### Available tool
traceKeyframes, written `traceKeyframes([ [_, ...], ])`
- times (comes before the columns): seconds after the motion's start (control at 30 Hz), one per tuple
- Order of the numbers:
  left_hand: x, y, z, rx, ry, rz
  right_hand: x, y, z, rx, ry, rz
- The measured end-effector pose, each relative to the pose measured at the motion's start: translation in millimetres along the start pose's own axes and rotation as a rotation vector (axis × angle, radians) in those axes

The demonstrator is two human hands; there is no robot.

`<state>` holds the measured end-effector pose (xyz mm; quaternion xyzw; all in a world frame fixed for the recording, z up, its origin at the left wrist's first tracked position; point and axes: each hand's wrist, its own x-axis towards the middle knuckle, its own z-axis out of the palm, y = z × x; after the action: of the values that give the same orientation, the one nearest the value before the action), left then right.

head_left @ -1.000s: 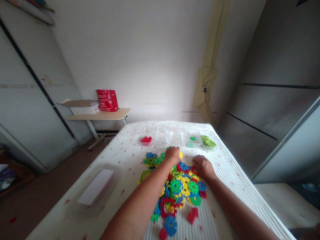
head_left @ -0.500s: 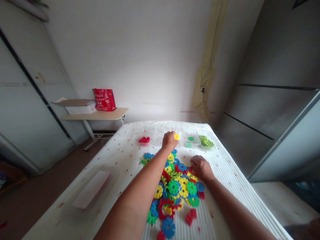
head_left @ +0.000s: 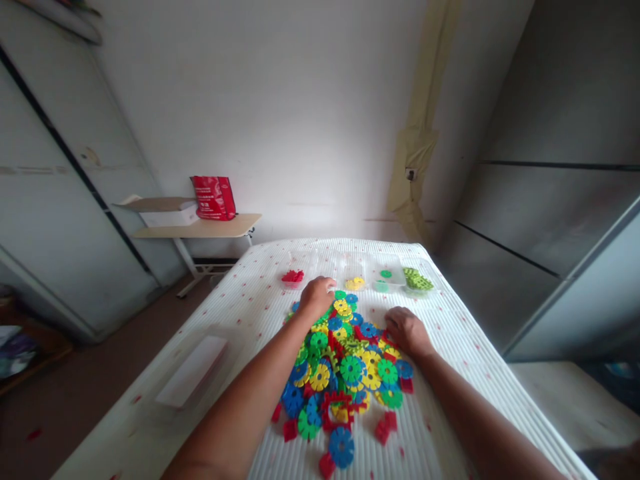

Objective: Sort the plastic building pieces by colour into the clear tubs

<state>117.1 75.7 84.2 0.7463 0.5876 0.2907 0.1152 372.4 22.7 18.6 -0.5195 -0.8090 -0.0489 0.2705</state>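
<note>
- tubs [head_left: 397,270] past the pile [head_left: 351,369] have some red, yellow, green pieces [head_left: 355,283] — loads left loose
- left hand [head_left: 319,297] at pile's far edge, right hand [head_left: 407,331] alongside — fingers curled, can't tell if holding anything

A white ribbed cloth dotted with small red marks [head_left: 465,380] carries a spread-out heap of notched red, yellow, blue and green plastic pieces [head_left: 351,369], clear plastic containers [head_left: 395,265] beyond it, and a clear shallow plastic tray [head_left: 234,345] to its left.

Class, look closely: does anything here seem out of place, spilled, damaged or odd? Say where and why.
The tape around the wall socket looks odd: wrinkled and uneven. The plastic pieces lie mostly heaped, with no clear damage.
</note>
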Motion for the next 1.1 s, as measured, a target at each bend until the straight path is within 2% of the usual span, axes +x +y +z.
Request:
traceKeyframes([
  [0.07, -15.7, -11.7, -11.9, -0.011, -0.016, -0.027, 0.3, -0.7, -1.2, -0.007, -0.012, -0.005],
  [0.23, -58.1, -37.4, -32.1, -0.011, 0.044, -0.09, 0.2, -0.5, -1.9, -0.017, -0.02, -0.022],
  [0.47, -104.0, -64.7, -27.7, -0.071, 0.106, -0.158, -1.0, 2.6, 2.1, 0.0, 0.003, -0.029],
  [0.7, -112.2, -84.4, -15.4, -0.098, 0.214, -0.195, -1.8, 1.9, 0.0, 0.012, -0.008, -0.027],
  [1.1, -114.0, -84.9, -16.8, -0.177, 0.193, -0.209, -2.9, 1.8, 0.3, 0.026, -0.001, -0.016],
])
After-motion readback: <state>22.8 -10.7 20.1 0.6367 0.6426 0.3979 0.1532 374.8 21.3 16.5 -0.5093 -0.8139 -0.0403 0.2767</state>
